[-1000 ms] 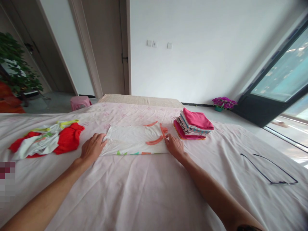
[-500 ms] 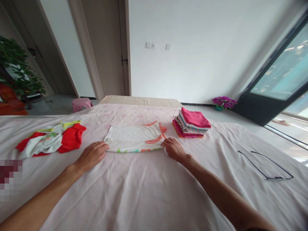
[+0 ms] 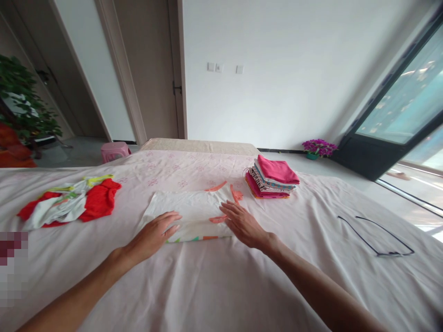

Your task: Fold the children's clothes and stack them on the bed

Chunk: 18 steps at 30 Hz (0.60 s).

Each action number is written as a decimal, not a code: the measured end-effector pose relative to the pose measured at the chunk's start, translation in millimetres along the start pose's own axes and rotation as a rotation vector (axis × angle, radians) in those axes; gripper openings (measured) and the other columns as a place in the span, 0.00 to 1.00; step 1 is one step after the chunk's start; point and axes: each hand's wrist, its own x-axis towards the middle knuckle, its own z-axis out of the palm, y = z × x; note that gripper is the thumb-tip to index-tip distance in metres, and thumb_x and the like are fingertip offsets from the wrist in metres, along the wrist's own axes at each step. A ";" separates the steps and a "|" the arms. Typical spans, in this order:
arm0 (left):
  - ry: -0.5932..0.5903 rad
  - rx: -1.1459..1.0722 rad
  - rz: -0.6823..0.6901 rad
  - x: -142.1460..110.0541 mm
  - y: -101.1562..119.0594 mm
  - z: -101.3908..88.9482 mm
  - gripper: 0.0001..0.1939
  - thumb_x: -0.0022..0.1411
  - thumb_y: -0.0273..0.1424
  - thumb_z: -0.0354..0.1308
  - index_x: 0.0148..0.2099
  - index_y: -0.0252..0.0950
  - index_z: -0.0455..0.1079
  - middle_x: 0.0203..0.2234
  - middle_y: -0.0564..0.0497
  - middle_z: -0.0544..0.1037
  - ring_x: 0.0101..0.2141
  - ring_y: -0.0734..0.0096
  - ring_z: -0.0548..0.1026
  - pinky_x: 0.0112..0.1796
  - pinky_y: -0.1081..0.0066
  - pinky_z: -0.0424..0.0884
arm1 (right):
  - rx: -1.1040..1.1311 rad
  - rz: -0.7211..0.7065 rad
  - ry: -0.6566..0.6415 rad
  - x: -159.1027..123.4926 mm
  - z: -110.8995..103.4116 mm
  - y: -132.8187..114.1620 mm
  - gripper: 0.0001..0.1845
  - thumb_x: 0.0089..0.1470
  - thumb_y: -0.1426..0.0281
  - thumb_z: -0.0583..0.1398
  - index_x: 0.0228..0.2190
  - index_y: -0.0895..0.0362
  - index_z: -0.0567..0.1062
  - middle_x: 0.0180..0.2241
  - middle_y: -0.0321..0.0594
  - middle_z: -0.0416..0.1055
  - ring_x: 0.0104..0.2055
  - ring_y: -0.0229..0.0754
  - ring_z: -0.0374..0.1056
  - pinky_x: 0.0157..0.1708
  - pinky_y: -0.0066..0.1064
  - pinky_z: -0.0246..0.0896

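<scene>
A white sleeveless top (image 3: 194, 207) with coral trim lies folded over on the bed, a band of coloured shapes along its near edge. My left hand (image 3: 157, 235) rests over its left end, fingers stretched out. Across its right end, by the coral neckline, my right hand (image 3: 242, 224) lies flat with the fingers extended. Neither hand grips the cloth. Beyond my right hand stands a stack of folded clothes (image 3: 272, 182), a bright pink piece on top. To the left is a loose heap of red, white and yellow clothes (image 3: 100, 200).
A pale floral sheet (image 3: 207, 286) covers the bed. Eyeglasses (image 3: 387, 252) lie unfolded at the right. Past the bed are a pink stool (image 3: 115, 151), a pot of purple flowers (image 3: 318, 146) and a leafy plant (image 3: 26, 101) at the far left.
Both hands have let go of the top's near edge and now lie flat over it, fingers extended. The top has come nearer to me.
</scene>
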 end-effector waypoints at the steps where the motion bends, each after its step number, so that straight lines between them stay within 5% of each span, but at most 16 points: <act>1: 0.014 0.012 0.027 10.7 4.5 11.3 0.24 0.71 0.41 0.42 0.62 0.38 0.65 0.61 0.46 0.69 0.61 0.66 0.66 0.60 0.64 0.61 | -0.028 -0.024 -0.021 6.1 10.7 -2.3 0.28 0.67 0.62 0.47 0.64 0.60 0.60 0.65 0.50 0.57 0.68 0.51 0.48 0.65 0.47 0.47; 7: 0.078 0.306 0.009 31.1 -18.1 53.4 0.30 0.69 0.45 0.44 0.67 0.35 0.59 0.67 0.39 0.58 0.66 0.55 0.55 0.63 0.53 0.53 | -0.172 0.013 -0.101 11.2 48.7 26.0 0.32 0.67 0.58 0.48 0.66 0.61 0.56 0.67 0.53 0.50 0.70 0.52 0.46 0.66 0.49 0.43; 10: 0.092 0.419 -0.129 25.6 -42.3 48.9 0.32 0.68 0.47 0.45 0.68 0.37 0.58 0.67 0.39 0.57 0.67 0.51 0.54 0.63 0.51 0.51 | -0.195 0.104 -0.110 9.8 36.0 48.9 0.30 0.67 0.60 0.48 0.64 0.61 0.59 0.67 0.52 0.52 0.69 0.51 0.48 0.66 0.47 0.42; 12: 0.094 0.470 -0.243 23.8 -51.2 43.5 0.32 0.68 0.47 0.44 0.69 0.38 0.57 0.67 0.38 0.57 0.66 0.49 0.54 0.62 0.49 0.51 | -0.171 0.183 -0.116 16.4 23.4 59.8 0.25 0.68 0.62 0.47 0.60 0.57 0.67 0.63 0.49 0.62 0.65 0.48 0.56 0.63 0.42 0.47; 15: 0.085 0.510 -0.335 24.4 -52.3 39.2 0.32 0.69 0.46 0.44 0.69 0.37 0.55 0.67 0.36 0.56 0.66 0.47 0.54 0.61 0.47 0.50 | -0.141 0.378 -0.069 40.0 9.7 71.8 0.22 0.68 0.63 0.45 0.47 0.54 0.77 0.49 0.43 0.75 0.52 0.44 0.69 0.52 0.32 0.57; 18: 0.083 0.515 -0.343 25.4 -48.0 39.2 0.32 0.69 0.45 0.44 0.69 0.38 0.55 0.68 0.36 0.55 0.66 0.49 0.54 0.61 0.48 0.49 | -0.176 0.532 0.036 73.7 5.9 84.4 0.20 0.67 0.64 0.47 0.49 0.53 0.75 0.50 0.43 0.74 0.52 0.44 0.68 0.48 0.30 0.58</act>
